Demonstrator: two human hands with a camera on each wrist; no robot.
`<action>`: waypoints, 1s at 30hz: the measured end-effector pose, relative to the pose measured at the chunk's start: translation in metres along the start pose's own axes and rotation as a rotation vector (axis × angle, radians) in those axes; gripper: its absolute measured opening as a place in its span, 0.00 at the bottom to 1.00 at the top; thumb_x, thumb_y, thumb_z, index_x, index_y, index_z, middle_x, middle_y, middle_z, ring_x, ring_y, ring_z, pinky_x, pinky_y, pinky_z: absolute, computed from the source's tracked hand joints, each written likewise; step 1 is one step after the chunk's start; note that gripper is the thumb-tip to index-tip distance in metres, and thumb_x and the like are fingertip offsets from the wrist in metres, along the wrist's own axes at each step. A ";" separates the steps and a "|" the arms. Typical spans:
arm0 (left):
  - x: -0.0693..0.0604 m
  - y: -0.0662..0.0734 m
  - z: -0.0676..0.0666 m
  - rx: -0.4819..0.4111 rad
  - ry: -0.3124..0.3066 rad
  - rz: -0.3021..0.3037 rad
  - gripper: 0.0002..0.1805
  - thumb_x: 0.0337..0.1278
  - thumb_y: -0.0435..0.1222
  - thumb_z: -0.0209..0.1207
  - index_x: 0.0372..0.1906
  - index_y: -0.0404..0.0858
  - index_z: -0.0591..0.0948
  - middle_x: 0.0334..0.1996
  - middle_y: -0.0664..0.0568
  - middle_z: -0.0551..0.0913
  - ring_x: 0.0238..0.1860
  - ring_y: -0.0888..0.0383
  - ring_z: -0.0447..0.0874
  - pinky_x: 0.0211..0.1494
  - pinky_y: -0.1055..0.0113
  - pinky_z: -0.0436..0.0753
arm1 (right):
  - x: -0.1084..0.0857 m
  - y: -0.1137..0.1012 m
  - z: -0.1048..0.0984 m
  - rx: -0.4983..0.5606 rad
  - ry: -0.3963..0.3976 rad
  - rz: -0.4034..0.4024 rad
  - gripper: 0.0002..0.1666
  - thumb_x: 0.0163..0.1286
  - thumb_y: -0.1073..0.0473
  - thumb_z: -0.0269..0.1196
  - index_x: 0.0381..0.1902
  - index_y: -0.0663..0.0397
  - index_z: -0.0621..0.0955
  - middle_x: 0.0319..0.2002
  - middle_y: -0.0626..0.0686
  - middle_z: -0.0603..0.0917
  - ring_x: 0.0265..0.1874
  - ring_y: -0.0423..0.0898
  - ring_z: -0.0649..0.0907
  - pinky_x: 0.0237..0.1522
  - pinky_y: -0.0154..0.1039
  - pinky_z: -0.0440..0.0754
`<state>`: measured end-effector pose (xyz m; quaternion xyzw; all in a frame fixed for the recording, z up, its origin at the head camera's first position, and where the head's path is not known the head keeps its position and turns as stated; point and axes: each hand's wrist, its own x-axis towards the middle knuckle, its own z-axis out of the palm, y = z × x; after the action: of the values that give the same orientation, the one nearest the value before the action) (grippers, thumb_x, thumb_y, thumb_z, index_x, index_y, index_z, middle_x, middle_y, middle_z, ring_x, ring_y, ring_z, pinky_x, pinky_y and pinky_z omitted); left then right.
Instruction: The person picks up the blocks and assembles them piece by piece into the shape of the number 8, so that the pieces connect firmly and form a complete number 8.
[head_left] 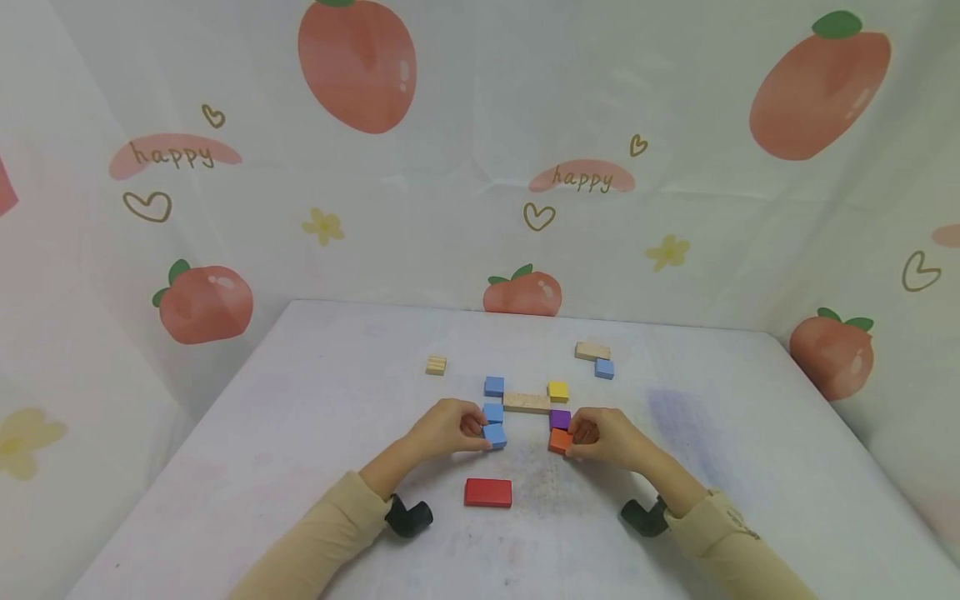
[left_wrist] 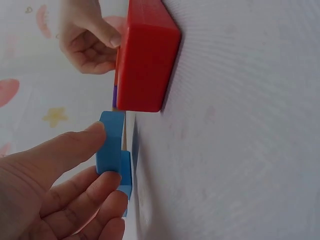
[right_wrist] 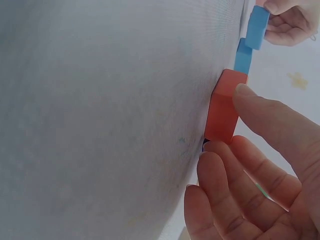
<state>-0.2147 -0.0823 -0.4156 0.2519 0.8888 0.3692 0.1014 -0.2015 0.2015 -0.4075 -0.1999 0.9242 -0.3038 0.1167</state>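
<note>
My left hand [head_left: 454,428] pinches a blue block [head_left: 494,436] between thumb and fingers, at the near end of a column of blue blocks; the left wrist view shows this held blue block [left_wrist: 110,142] close up. On the other side, my right hand [head_left: 611,437] pinches an orange block [head_left: 559,442] just in front of a purple block [head_left: 560,419]. In the right wrist view the thumb and fingertips touch the orange block [right_wrist: 224,107]. A wooden plank [head_left: 527,403] lies between the two columns, with a yellow block [head_left: 558,391] at the right column's far end.
A red rectangular block [head_left: 488,492] lies nearer me, between the forearms. Farther back are a small wooden piece [head_left: 436,365] on the left, and a wooden block [head_left: 592,351] beside a blue block [head_left: 604,368] on the right. A printed curtain [head_left: 465,167] hangs behind the table.
</note>
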 end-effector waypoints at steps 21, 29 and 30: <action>0.003 0.003 0.006 0.049 0.018 -0.052 0.15 0.43 0.38 0.70 0.36 0.35 0.82 0.28 0.52 0.83 0.31 0.63 0.77 0.36 0.74 0.77 | 0.000 0.000 0.000 -0.016 0.005 -0.017 0.14 0.53 0.59 0.70 0.34 0.58 0.77 0.27 0.48 0.81 0.27 0.39 0.76 0.31 0.29 0.76; 0.003 0.004 0.006 0.063 0.021 -0.084 0.15 0.43 0.39 0.70 0.37 0.36 0.82 0.28 0.53 0.82 0.31 0.64 0.76 0.37 0.73 0.77 | 0.000 0.000 0.000 -0.014 0.006 -0.008 0.14 0.53 0.59 0.70 0.34 0.57 0.77 0.27 0.48 0.81 0.27 0.38 0.76 0.31 0.29 0.76; 0.003 0.004 0.006 0.067 0.021 -0.088 0.15 0.43 0.40 0.70 0.37 0.36 0.82 0.28 0.53 0.82 0.31 0.64 0.76 0.37 0.74 0.77 | 0.000 0.000 0.000 -0.013 0.007 -0.008 0.14 0.53 0.59 0.70 0.33 0.57 0.77 0.27 0.48 0.81 0.27 0.39 0.77 0.31 0.29 0.76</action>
<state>-0.2129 -0.0745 -0.4169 0.2123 0.9119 0.3369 0.0998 -0.2016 0.2014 -0.4079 -0.2034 0.9258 -0.2987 0.1110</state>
